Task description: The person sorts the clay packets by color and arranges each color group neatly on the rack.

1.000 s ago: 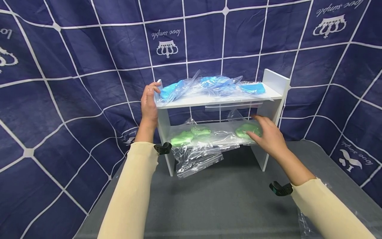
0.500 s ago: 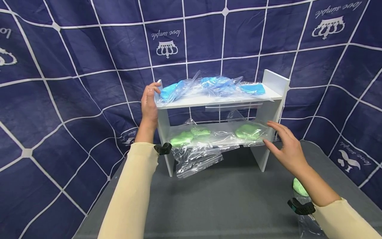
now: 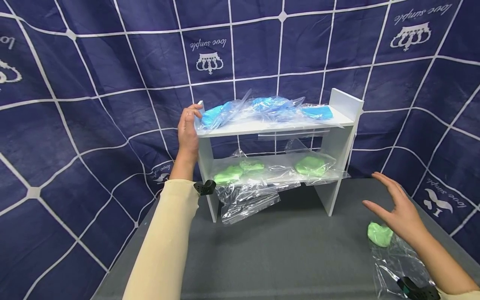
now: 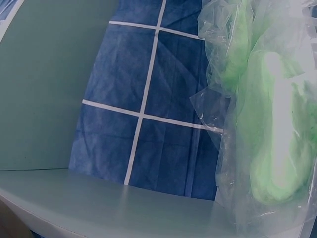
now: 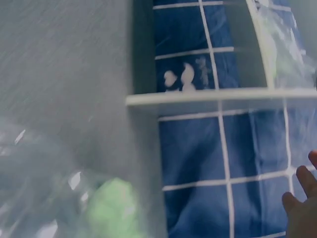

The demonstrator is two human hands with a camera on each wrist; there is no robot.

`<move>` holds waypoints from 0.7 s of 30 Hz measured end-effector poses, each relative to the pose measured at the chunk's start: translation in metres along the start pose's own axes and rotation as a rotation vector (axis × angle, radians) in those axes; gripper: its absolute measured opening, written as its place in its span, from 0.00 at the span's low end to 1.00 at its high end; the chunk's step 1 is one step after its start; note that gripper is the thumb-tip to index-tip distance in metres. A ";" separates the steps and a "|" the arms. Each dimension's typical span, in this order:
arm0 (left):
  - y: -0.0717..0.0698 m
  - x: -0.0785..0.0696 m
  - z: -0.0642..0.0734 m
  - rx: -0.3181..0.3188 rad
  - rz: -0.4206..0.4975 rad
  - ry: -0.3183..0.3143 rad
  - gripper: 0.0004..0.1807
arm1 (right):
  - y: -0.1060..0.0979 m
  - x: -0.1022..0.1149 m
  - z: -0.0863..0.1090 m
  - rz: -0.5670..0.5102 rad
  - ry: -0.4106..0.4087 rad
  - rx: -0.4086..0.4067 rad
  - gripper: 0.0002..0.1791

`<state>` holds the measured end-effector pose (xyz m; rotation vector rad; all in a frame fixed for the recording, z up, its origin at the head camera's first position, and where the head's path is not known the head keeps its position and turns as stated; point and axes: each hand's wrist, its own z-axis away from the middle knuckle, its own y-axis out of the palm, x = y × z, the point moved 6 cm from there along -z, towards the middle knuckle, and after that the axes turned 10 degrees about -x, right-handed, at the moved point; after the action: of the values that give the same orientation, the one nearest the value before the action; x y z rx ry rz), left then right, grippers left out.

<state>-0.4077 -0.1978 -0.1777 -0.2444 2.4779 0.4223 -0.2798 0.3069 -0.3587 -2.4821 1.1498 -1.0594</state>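
At the upper left corner of the white shelf unit (image 3: 346, 108), my left hand (image 3: 188, 131) grips the side panel, fingers bent over its edge. My right hand (image 3: 399, 214) is in the air right of the unit, fingers apart and holding nothing. It hovers near a green soft lump (image 3: 380, 234) in a clear plastic bag (image 3: 391, 260) on the table. Bagged green lumps lie on the lower board: one at right (image 3: 310, 166) and others at left (image 3: 228, 174). In the left wrist view, a bagged green lump (image 4: 282, 148) appears close up.
Bagged blue pieces (image 3: 316, 111) line the unit's top board. Clear bag ends (image 3: 251, 206) hang over the lower board's front edge. The unit stands on a dark grey table (image 3: 277, 254), with a navy checked cloth (image 3: 123, 62) behind and at both sides.
My right hand has left the green bagged lump on the lower board and moved right and toward me, uncovering the bagged lump on the table. My left hand stays put.
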 end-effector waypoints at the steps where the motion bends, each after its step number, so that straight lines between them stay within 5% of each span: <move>1: 0.000 0.003 -0.001 -0.001 -0.002 0.006 0.14 | -0.001 -0.005 0.004 -0.004 0.003 0.011 0.48; 11: -0.002 0.006 -0.001 -0.001 -0.012 0.039 0.13 | 0.004 -0.046 0.036 -0.096 0.033 0.214 0.56; 21: -0.001 0.005 -0.001 0.005 -0.023 0.041 0.14 | 0.008 -0.080 0.064 -0.052 0.026 0.210 0.53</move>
<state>-0.4119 -0.1992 -0.1800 -0.2816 2.5137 0.4054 -0.2754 0.3527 -0.4504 -2.3530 0.9323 -1.1648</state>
